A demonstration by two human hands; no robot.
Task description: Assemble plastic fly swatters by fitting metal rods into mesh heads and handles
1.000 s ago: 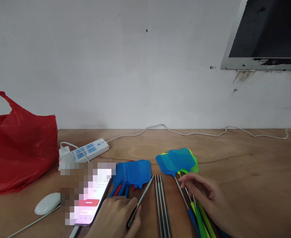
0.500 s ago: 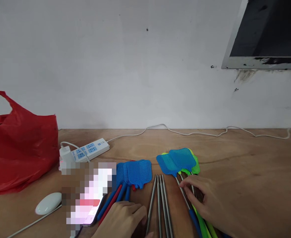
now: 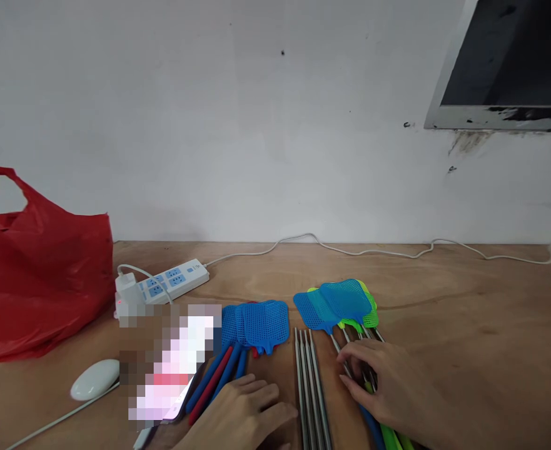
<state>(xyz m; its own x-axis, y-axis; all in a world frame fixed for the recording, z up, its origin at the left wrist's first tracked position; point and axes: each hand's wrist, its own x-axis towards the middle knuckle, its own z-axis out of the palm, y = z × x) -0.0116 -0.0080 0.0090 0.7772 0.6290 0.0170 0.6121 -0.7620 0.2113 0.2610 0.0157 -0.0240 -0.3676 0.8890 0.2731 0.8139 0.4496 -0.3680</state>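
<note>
My left hand [image 3: 244, 412] lies palm down with its fingers a little apart, the index finger stretched toward several metal rods [image 3: 311, 387] lined up side by side. Blue and red handles [image 3: 215, 375] lie just beyond that hand, partly under a stack of blue fly swatter heads [image 3: 268, 322]. Curved over the metal shafts of assembled fly swatters [image 3: 345, 299] is my right hand [image 3: 388, 381], its thumb and index finger apart. These swatters have blue and green heads, with blue and green handles running below the hand.
A phone [image 3: 176, 369], partly blurred out, lies left of the handles. Behind it is a white power strip [image 3: 181, 281] with a plugged-in charger. A white mouse-shaped object [image 3: 96, 379] and a red plastic bag [image 3: 45, 281] are at left. A white cable [image 3: 350, 252] runs along the wall.
The metal rods have drawn together into a tighter, more parallel row. My left hand's fingers have spread and shifted slightly right. The right hand has moved slightly down over the swatter shafts.
</note>
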